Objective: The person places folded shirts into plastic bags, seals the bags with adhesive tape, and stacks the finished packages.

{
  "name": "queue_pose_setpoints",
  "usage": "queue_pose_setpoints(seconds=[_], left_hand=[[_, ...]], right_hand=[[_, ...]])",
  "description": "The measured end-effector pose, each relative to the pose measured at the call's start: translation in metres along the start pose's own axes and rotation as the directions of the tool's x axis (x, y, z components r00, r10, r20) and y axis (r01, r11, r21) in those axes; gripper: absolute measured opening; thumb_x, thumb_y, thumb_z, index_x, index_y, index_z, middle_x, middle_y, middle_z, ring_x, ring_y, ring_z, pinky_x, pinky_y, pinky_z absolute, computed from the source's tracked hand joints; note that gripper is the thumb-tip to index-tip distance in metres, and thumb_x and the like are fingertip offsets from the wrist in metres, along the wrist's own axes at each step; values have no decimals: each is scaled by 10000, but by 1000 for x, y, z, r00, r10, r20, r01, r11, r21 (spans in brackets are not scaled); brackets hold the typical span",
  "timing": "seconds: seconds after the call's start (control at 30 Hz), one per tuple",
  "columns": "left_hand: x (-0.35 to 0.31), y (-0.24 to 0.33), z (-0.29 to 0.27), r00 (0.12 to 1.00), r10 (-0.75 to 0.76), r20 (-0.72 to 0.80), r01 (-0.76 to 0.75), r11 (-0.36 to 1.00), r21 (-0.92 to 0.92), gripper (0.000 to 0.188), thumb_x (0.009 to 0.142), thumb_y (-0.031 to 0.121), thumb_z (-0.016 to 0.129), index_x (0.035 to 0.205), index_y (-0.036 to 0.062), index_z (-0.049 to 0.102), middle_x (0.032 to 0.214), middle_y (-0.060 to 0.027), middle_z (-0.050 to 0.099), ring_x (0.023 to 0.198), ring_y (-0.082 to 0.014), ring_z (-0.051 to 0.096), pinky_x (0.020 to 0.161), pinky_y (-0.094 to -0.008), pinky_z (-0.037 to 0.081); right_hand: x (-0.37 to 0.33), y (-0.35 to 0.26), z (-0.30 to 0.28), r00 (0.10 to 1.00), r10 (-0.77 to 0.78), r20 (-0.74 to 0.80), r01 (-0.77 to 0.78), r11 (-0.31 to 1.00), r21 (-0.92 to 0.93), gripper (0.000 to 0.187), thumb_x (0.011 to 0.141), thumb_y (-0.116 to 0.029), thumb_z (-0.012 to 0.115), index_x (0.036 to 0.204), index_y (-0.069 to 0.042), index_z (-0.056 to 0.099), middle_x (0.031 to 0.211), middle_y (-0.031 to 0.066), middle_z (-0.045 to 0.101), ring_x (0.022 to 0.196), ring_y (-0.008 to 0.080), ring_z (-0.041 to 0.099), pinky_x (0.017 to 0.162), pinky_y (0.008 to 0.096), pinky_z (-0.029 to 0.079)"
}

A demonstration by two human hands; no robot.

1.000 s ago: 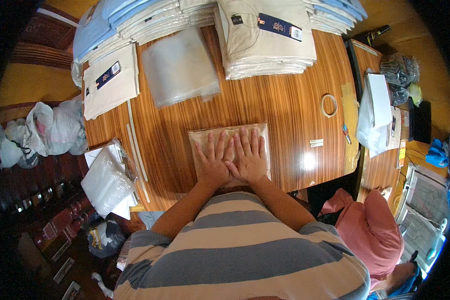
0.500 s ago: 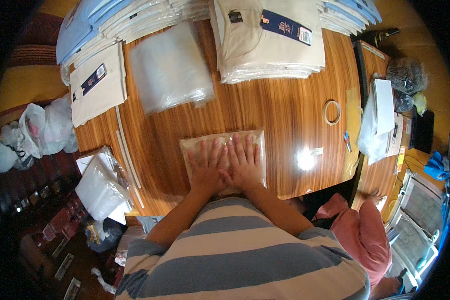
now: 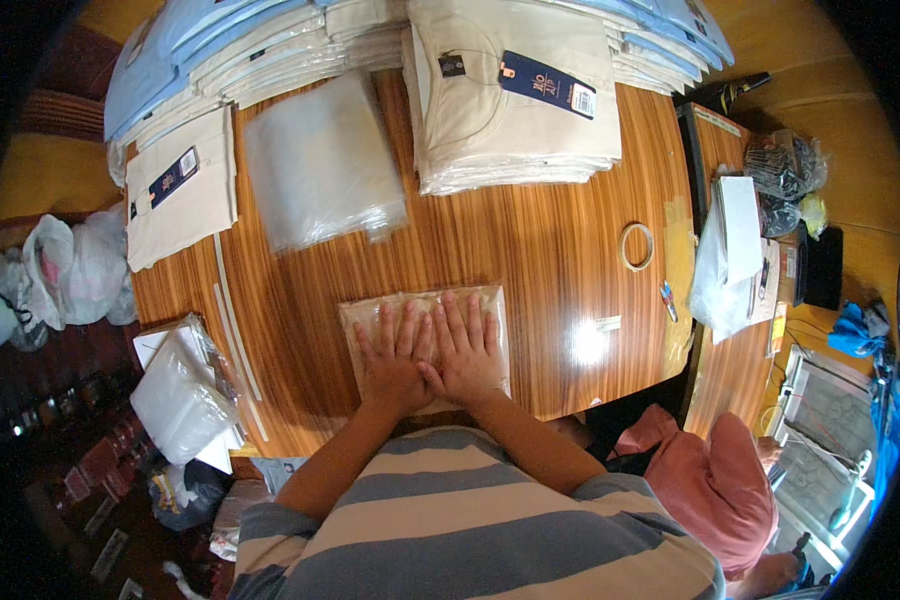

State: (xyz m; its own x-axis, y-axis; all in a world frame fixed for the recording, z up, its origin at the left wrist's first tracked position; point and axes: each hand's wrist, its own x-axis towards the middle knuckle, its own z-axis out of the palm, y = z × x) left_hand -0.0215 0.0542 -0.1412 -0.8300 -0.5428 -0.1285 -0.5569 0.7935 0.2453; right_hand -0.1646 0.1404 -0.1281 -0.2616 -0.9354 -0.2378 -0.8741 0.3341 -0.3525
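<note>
A beige folded garment in a clear plastic bag (image 3: 502, 315) lies flat at the table's near edge. My left hand (image 3: 394, 362) rests palm down on its left half, fingers stretched out and slightly spread. Beside it, my right hand (image 3: 468, 352) lies flat on the right half, its fingers also apart. The two hands touch near the thumbs. Much of the bag's surface is hidden beneath them. Beyond them sits a pile of clear plastic bags (image 3: 320, 165). Farther right stands a stack of beige T-shirts (image 3: 510, 130), the top one bearing a dark blue tag.
A beige T-shirt (image 3: 183, 200) with a tag lies at the left of the wooden table (image 3: 300, 340). Bagged blue and beige garments (image 3: 290, 60) line the back. A tape roll (image 3: 635, 247) and a small cutter (image 3: 668, 301) are at right. Another person's pink-clad leg (image 3: 710, 480) shows lower right.
The whole view has shifted, so the table things appear lower and farther left. Both hands stay flat on the bagged garment.
</note>
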Motion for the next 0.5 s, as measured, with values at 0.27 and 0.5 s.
queue_pose_setpoints(seconds=[0.27,0.5], left_hand=[[-1,3,-9,1000,4,-20,-4,1000,-27,732,939,373,473,1594,52,407,1734,-186,191,1586,-490,126,1168,-812,29],[-3,1,-19,999,13,-44,-17,994,-109,821,935,378,557,1648,72,287,1748,-161,140,1604,-455,59,1229,-729,-19]], right_hand=[[-3,-2,-3,999,-7,-46,6,999,-40,920,973,-680,432,1635,-50,319,1743,165,171,1600,461,78,1263,627,43],[-1,-2,0,977,-58,-203,43,996,-80,849,1007,-630,420,1629,-59,341,1725,169,230,1593,454,127,1268,616,92]])
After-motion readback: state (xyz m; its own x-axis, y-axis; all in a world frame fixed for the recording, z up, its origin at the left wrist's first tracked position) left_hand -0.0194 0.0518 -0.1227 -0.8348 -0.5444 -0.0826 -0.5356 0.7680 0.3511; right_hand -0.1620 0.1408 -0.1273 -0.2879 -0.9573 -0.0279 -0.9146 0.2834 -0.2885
